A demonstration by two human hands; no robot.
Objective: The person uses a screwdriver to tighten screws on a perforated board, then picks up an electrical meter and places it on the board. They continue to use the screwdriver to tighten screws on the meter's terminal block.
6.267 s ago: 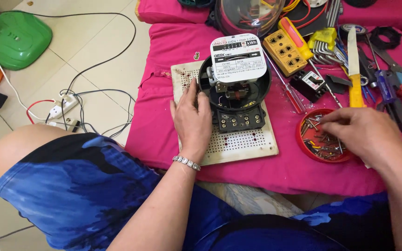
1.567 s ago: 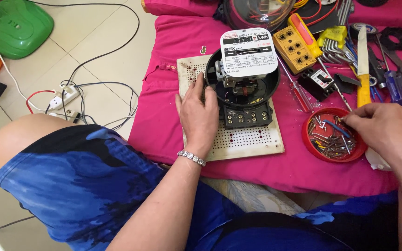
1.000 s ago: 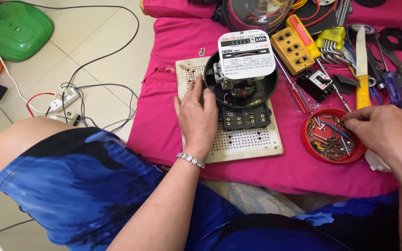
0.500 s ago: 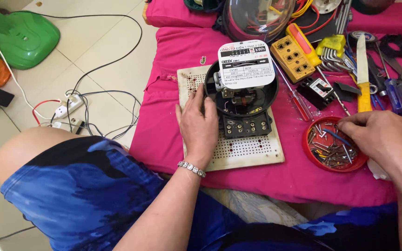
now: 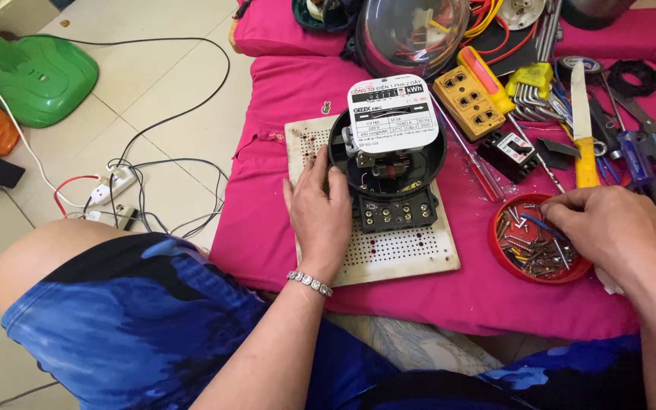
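The electric meter (image 5: pixel 387 163) sits open, cover off, steadied by the flat, open left hand (image 5: pixel 320 216), while the right hand (image 5: pixel 609 231) has its fingertips pinched together among screws in the red dish (image 5: pixel 506 269), none fitted yet.

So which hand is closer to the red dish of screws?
Right. The right hand is over the red dish, fingers among the screws; the left hand rests against the meter.

The floor (image 5: pixel 153 91) is made of big pale tiles with thin lines between them. A bright pink cloth (image 5: pixel 282 228) covers the low work place, and its edge hangs down over the floor. On the tiles lie black and white wires (image 5: pixel 168 175), a white plug strip (image 5: pixel 111 186) and a shiny green thing (image 5: pixel 39 80).
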